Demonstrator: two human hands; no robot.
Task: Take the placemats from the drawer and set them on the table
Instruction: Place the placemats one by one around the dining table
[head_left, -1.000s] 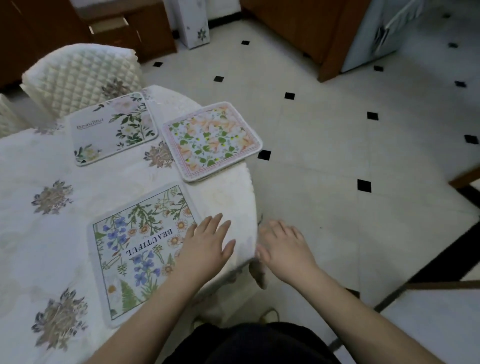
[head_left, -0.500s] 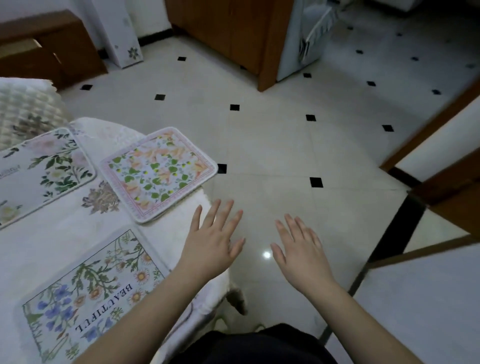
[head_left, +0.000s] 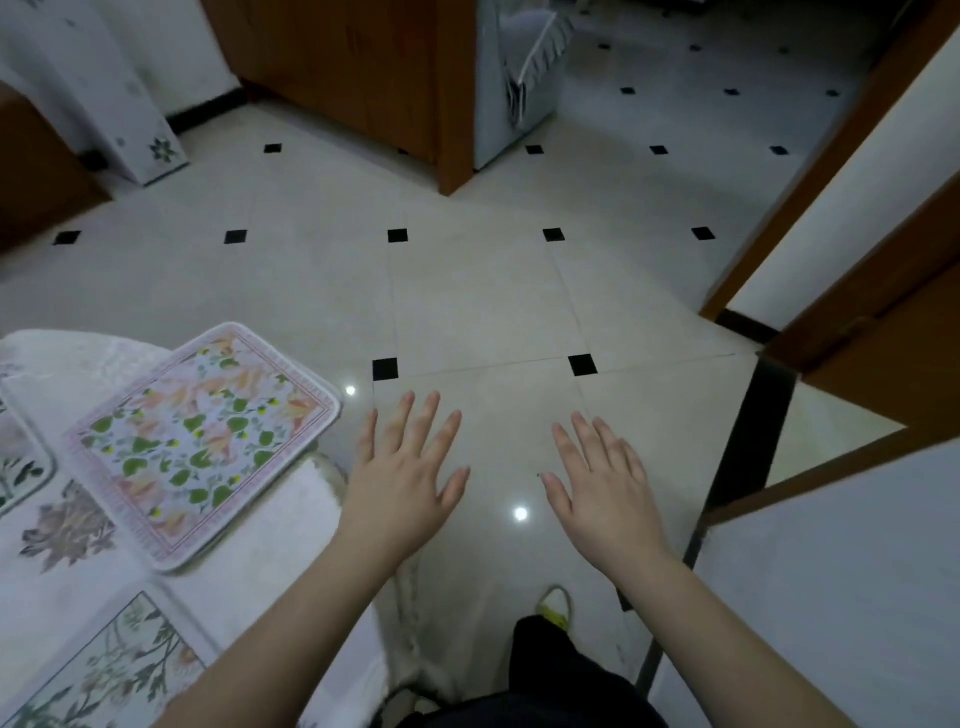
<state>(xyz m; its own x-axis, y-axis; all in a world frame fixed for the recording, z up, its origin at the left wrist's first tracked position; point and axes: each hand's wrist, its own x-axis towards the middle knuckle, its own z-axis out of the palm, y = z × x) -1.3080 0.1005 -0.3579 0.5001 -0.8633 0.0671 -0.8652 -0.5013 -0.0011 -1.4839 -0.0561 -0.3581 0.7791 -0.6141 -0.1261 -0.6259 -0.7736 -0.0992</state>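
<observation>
Head | tiled floor | clothed table left | wooden cabinet behind

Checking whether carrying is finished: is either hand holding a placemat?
No, the left hand and right hand are open over the floor.

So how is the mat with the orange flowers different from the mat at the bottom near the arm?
The orange-flower mat shows whole; the bottom mat is cut off by the picture's edge. The orange-flower mat has orange blooms, round green leaves and a pink striped border; the bottom mat has thin green stems, small pale flowers and a plain light border. The orange-flower mat's corner pokes past the table edge. Both lie flat on the white cloth, untouched by either hand.
</observation>
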